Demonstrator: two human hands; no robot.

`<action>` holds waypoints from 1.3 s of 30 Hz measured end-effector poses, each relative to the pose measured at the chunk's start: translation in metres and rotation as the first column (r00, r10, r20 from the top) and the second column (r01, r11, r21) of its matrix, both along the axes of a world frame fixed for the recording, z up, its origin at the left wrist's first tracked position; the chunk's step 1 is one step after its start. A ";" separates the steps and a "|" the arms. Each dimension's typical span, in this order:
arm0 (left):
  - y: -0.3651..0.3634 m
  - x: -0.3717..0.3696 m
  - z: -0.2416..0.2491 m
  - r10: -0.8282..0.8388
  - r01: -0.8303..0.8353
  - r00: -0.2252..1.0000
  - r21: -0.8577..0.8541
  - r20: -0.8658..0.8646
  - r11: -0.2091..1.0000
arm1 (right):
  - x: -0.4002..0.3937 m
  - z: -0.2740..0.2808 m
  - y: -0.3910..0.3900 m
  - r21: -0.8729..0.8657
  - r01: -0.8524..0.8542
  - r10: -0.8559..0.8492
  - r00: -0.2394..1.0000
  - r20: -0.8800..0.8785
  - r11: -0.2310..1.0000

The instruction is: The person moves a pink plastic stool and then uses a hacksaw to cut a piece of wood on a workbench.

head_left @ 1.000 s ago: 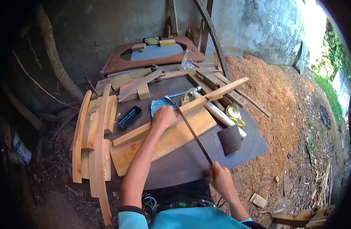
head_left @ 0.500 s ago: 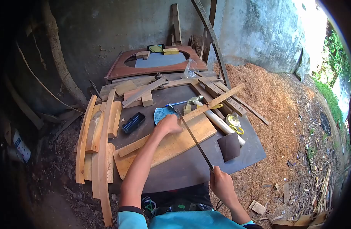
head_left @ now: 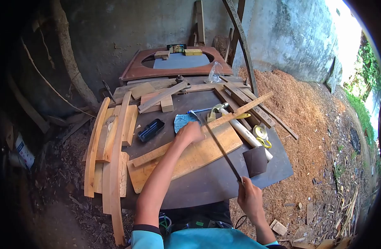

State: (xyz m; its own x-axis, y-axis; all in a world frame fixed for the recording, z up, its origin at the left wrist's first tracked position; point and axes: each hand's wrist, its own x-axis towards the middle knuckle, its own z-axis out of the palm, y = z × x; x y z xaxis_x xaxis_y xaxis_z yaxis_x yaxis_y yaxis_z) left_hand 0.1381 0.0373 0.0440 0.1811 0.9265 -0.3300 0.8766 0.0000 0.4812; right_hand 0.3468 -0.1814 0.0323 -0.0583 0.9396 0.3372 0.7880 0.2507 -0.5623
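A long narrow wood strip [head_left: 248, 106] lies slantwise across a wide wooden board [head_left: 186, 159] on the dark tabletop [head_left: 198, 196]. My left hand [head_left: 190, 133] is closed on the strip near its middle. In my right hand [head_left: 250, 197], low and to the right, is the handle of a long thin saw [head_left: 223, 152]. The saw's blade slants up and left, and its far part crosses the strip just right of my left hand. A blue paper packet [head_left: 183, 120] lies behind my left hand, and brown sandpaper [head_left: 255, 161] lies right of the blade.
Curved wood pieces [head_left: 116, 166] lie at the left edge, near a black tray [head_left: 151, 130]. A white tube [head_left: 245, 133], a hammer [head_left: 218, 108] and a tape roll [head_left: 261, 133] lie at the right. Behind are wood offcuts [head_left: 167, 103] and a brown frame [head_left: 134, 70] with a phone [head_left: 177, 48].
The whole view has shifted, so things appear slightly farther right. Both hands keep their holds, and my right hand with the saw has moved slightly away from the strip.
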 end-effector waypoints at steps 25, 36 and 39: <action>-0.017 0.012 0.007 0.037 -0.027 0.996 0.124 -0.078 0.992 | -0.037 -0.012 0.099 -0.113 -0.049 0.069 0.982 0.175 0.992; -0.009 0.005 0.004 -0.020 0.021 1.000 0.087 -0.004 0.996 | -0.014 -0.008 0.037 -0.113 -0.013 0.030 0.989 0.146 0.994; -0.009 0.008 0.004 -0.001 0.007 0.999 0.133 -0.050 0.991 | -0.048 -0.022 0.121 -0.110 -0.075 0.096 0.975 0.201 0.991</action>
State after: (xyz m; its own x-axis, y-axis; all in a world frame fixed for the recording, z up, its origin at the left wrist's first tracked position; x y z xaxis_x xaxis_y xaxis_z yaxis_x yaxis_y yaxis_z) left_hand 0.1459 0.0280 0.0480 0.1716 0.9619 -0.2127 0.8991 -0.0647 0.4328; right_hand 0.2990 -0.0603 0.0106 -0.1985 0.9567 0.2130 0.8675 0.2726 -0.4161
